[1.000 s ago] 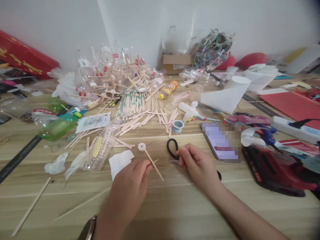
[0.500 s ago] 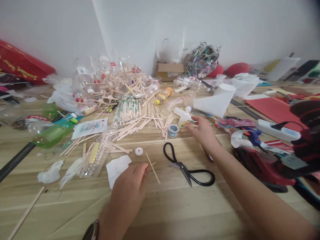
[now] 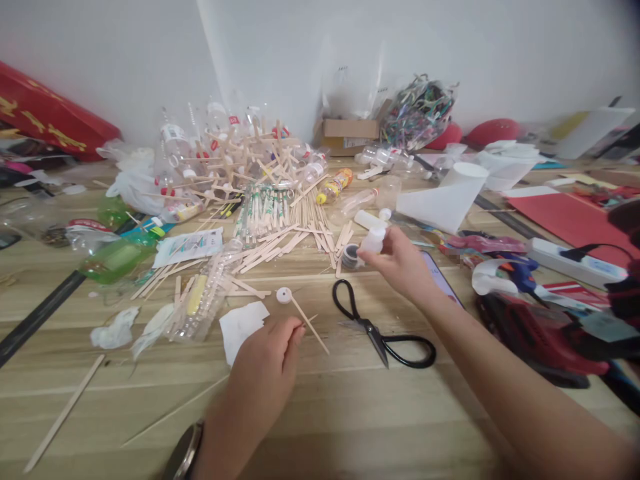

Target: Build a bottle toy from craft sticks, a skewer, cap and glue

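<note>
My left hand is closed in a pinch on two thin crossed wooden sticks, which poke out past the fingertips. My right hand grips a small white plastic bottle, raised a little above the table. Just left of that bottle stands a small spool, partly covered by it. Between the hands lie black-handled scissors with their blades slightly apart. A white round cap with a hole sits by the upper end of the sticks. White paper lies partly behind my left hand.
Flat wooden sticks and a heap of plastic bottles with sticks spread across the back. A phone lies beneath my right forearm. Red tools and a power strip are at the right. A green bottle lies left.
My right hand has picked up the small white bottle and drawn it slightly nearer, uncovering the phone. The left hand still pinches the sticks. The whole view has shifted a little.
</note>
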Motion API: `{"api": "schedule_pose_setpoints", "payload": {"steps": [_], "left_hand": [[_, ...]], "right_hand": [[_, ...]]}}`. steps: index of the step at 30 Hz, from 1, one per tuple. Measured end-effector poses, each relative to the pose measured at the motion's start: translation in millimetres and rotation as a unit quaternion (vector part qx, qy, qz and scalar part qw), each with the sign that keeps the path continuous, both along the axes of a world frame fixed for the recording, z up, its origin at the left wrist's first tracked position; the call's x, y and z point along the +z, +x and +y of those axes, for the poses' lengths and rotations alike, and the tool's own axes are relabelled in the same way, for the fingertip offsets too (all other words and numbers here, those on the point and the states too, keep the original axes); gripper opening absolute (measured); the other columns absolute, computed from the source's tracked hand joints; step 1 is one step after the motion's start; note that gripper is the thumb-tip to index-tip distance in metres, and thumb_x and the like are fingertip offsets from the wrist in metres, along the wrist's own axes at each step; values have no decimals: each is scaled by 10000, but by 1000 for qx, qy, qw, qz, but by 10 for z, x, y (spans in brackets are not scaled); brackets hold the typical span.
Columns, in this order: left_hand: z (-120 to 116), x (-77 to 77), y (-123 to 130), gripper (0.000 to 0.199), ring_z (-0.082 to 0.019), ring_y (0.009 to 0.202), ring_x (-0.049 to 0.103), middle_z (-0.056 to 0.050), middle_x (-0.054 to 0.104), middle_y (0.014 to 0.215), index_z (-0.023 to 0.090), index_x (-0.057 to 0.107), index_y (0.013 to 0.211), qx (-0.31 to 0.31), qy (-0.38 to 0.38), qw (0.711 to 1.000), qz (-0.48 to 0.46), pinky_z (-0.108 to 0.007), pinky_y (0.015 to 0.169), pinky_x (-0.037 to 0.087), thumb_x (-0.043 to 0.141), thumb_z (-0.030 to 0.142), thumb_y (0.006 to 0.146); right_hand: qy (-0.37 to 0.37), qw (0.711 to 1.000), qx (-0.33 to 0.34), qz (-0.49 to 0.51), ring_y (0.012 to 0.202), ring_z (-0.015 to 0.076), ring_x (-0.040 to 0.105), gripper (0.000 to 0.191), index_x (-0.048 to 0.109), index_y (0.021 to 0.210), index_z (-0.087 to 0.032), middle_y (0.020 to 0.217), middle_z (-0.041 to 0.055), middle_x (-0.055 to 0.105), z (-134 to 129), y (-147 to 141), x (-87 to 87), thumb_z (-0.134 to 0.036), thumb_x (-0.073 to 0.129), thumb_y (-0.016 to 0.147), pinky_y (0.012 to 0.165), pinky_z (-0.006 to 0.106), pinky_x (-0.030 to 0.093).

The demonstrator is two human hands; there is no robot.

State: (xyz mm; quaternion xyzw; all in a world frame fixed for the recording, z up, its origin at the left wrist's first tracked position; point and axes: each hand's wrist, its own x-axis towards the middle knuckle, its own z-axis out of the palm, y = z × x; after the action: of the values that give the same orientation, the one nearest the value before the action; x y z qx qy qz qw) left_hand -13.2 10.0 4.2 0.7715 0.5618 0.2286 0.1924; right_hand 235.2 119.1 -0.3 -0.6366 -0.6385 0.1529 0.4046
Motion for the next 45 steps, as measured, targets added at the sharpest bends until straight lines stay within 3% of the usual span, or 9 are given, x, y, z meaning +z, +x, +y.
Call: {"api": "schedule_pose_setpoints", "payload": {"steps": [4,7,12,16,22,28,32,37,45], "left_hand": [[-23,-11,26,265,-196,656,646,-10,703,734,197,630,855,-3,-26,1000,12,-285,584,398,385,225,952],[-47,-34,49,258,-192,643,642,-8,696,722,195,634,840,-9,-20,1000,16,-282,572,389,402,221,950],[-71,-108,77,257,-201,672,660,-21,706,752,190,647,879,-26,10,999,27,-286,591,416,401,199,952],[-64,-183,86,268,-214,679,669,-31,713,764,194,649,889,-27,35,998,53,-298,590,427,389,193,952],[-71,-222,85,310,-213,649,660,-41,696,721,188,650,871,-29,31,997,58,-300,576,430,355,217,961],[-81,-124,131,326,-244,772,691,-72,737,844,182,645,1012,-12,-134,989,65,-329,647,448,325,200,953],[-74,-42,154,316,-229,769,688,-33,736,823,216,637,1002,-19,-218,975,36,-317,648,436,324,242,963],[-85,-55,138,305,-207,803,682,-16,738,869,229,647,967,-33,-195,980,-4,-302,696,451,342,250,966],[-141,-152,149,304,-220,819,688,-33,745,909,233,655,988,-37,-129,991,12,-334,730,498,352,240,978]], "right_hand": [[-36,968,153,196,681,175,595,322,576,968,-209,744,4,625,-534,-197,28,-506,591,844,636,303,450],[-82,942,152,289,575,139,534,388,582,1082,-214,640,-40,558,-757,-251,-27,-534,579,863,566,269,404],[-121,856,141,483,498,66,428,352,544,895,-228,723,-59,551,-827,-286,-139,-457,759,735,492,215,337],[-179,794,135,565,593,74,499,414,590,895,-218,751,-41,599,-828,-295,-184,-344,868,615,557,191,400],[-225,752,108,610,696,106,586,499,645,906,-215,752,-32,637,-824,-275,-207,-278,926,498,696,214,482],[-218,760,139,596,730,149,624,475,670,958,-212,786,9,686,-840,-266,-188,-321,899,557,711,259,512],[-192,764,165,593,638,121,611,455,655,948,-235,880,21,712,-861,-257,-170,-397,882,589,561,220,500],[-144,783,173,580,423,88,547,437,582,961,-299,878,5,730,-940,-271,-103,-543,794,667,367,193,394],[-66,877,161,447,613,179,652,406,592,973,-280,883,50,728,-1064,-277,-23,-452,817,682,455,254,512]]}}
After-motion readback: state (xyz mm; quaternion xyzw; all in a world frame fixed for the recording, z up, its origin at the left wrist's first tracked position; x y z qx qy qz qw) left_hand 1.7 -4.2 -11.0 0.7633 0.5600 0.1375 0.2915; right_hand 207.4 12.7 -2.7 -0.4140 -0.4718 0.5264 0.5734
